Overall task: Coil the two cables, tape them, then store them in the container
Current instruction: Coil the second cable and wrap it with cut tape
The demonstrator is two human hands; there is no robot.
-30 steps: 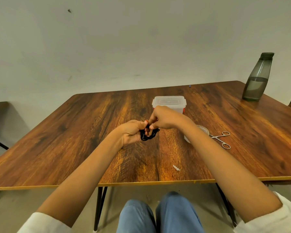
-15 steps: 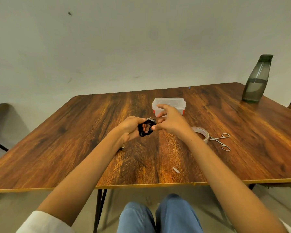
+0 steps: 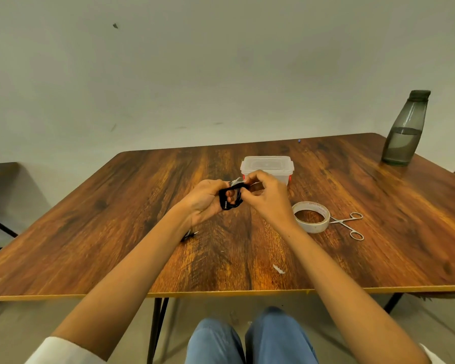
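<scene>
Bearing a container, wooden table fronts pale wall.

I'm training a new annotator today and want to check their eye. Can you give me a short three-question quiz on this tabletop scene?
1. True or false: the container has its lid on.
2. Which thing lies right beside the tape roll? A) scissors B) bottle C) container
3. In a few words: what does the left hand hold?

Key: 1 true. 2 A. 3 a coiled black cable, gripped above the table.
</scene>
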